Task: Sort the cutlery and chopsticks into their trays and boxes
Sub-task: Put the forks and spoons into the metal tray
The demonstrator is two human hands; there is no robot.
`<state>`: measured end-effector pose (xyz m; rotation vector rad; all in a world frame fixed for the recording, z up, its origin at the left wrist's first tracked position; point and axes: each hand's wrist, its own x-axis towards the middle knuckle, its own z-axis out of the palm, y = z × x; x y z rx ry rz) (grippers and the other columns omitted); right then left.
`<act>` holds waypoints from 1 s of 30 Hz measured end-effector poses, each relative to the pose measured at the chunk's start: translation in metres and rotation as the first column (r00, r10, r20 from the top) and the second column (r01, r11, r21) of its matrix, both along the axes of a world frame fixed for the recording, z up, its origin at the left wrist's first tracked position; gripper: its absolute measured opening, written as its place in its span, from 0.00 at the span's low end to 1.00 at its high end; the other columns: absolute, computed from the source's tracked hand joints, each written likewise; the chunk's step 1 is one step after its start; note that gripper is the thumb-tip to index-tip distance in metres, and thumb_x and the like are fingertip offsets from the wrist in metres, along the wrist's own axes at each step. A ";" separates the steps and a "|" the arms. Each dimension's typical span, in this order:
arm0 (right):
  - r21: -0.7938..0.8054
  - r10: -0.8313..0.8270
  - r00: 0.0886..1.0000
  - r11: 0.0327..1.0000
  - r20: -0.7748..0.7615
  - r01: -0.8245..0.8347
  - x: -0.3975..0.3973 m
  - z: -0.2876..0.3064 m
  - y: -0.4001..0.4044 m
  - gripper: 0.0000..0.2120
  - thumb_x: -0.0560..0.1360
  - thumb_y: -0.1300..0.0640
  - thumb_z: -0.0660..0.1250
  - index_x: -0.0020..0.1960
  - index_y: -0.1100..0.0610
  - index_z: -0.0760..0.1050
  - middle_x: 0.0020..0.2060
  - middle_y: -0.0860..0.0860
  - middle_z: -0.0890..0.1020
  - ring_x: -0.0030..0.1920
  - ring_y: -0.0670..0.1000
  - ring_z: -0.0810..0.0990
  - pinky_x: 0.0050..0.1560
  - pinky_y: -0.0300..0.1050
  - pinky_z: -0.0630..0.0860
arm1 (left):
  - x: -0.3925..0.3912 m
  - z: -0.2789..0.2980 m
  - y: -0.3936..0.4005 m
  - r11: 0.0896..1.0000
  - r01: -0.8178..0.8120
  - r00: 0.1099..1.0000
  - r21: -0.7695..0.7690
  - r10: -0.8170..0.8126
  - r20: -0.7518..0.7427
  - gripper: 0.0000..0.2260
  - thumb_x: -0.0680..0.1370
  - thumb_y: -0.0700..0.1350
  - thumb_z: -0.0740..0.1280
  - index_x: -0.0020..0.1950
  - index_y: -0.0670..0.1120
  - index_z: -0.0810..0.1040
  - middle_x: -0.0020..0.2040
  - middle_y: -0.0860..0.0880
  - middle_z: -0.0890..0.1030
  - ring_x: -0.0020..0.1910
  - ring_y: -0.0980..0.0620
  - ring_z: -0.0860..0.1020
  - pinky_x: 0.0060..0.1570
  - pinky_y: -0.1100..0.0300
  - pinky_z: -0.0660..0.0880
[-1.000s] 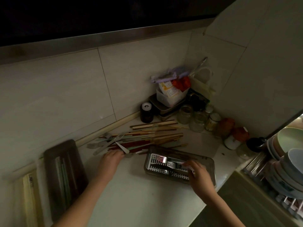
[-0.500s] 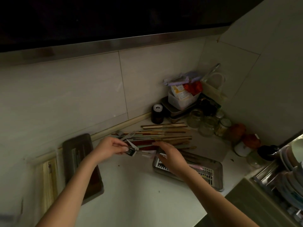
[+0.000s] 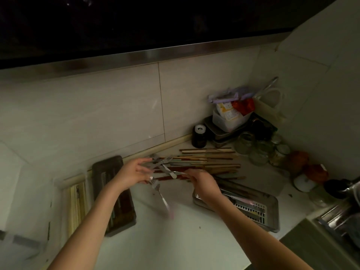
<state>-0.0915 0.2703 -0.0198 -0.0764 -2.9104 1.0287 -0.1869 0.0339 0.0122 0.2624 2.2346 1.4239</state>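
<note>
Steel fork (image 3: pixel 160 193) pinched in left hand (image 3: pixel 132 173), right hand (image 3: pixel 202 182) gripping cutlery (image 3: pixel 176 173), labels unreadable

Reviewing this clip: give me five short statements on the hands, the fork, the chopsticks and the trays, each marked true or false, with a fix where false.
1. The left hand holds a fork that hangs down over the counter. True.
2. The metal tray lies to the left of both hands. False: it lies to the right, partly under the right forearm.
3. The chopsticks lie in a loose pile on the counter near the wall. True.
4. The right hand rests flat inside the dark box. False: it is at the near edge of the pile, pinching a metal utensil.
5. The dark box stands on the stove. False: it lies on the counter, left of the left arm.
</note>
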 end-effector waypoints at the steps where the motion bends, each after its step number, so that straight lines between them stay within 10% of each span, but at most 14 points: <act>1: 0.019 -0.033 0.999 0.999 -0.022 0.033 0.004 0.002 0.008 0.14 0.81 0.57 0.56 0.61 0.48 0.76 0.55 0.47 0.80 0.55 0.48 0.77 0.56 0.45 0.74 | 0.001 -0.004 0.000 1.000 -0.020 1.000 -0.020 0.021 0.015 0.23 0.70 0.33 0.72 0.57 0.56 0.74 0.44 0.49 0.84 0.44 0.52 0.83 0.43 0.58 0.80; 9: 0.279 -0.417 0.907 0.865 -0.062 0.417 0.096 -0.020 0.094 0.12 0.79 0.49 0.61 0.60 0.45 0.78 0.56 0.49 0.81 0.57 0.53 0.76 0.56 0.50 0.70 | 0.009 -0.027 0.004 0.989 -0.141 0.985 0.031 0.137 0.102 0.10 0.73 0.36 0.71 0.48 0.50 0.80 0.47 0.46 0.82 0.46 0.50 0.82 0.37 0.61 0.79; 16: 0.221 -0.205 0.964 0.961 0.167 0.166 0.096 -0.022 0.090 0.26 0.80 0.61 0.56 0.75 0.46 0.56 0.76 0.49 0.58 0.77 0.51 0.50 0.74 0.49 0.42 | 0.005 -0.012 0.018 0.987 -0.161 0.982 -0.012 0.162 0.099 0.05 0.74 0.33 0.68 0.45 0.43 0.79 0.46 0.43 0.82 0.46 0.49 0.81 0.37 0.60 0.79; 23: -0.098 -0.019 0.992 0.995 0.125 0.032 0.067 0.001 0.025 0.26 0.80 0.55 0.58 0.74 0.40 0.55 0.76 0.47 0.56 0.75 0.49 0.55 0.73 0.46 0.54 | 0.005 0.010 0.027 0.980 -0.075 0.979 -0.184 0.038 -0.200 0.13 0.77 0.33 0.60 0.41 0.48 0.78 0.44 0.49 0.79 0.45 0.51 0.78 0.46 0.53 0.78; 30: -0.176 0.156 0.977 0.976 0.143 -0.130 0.039 0.004 -0.015 0.15 0.80 0.54 0.59 0.66 0.51 0.69 0.58 0.51 0.79 0.57 0.48 0.77 0.60 0.48 0.74 | 0.015 0.035 0.047 0.993 0.005 0.998 0.117 0.002 -0.056 0.10 0.77 0.34 0.64 0.43 0.47 0.80 0.45 0.51 0.82 0.44 0.57 0.81 0.36 0.68 0.78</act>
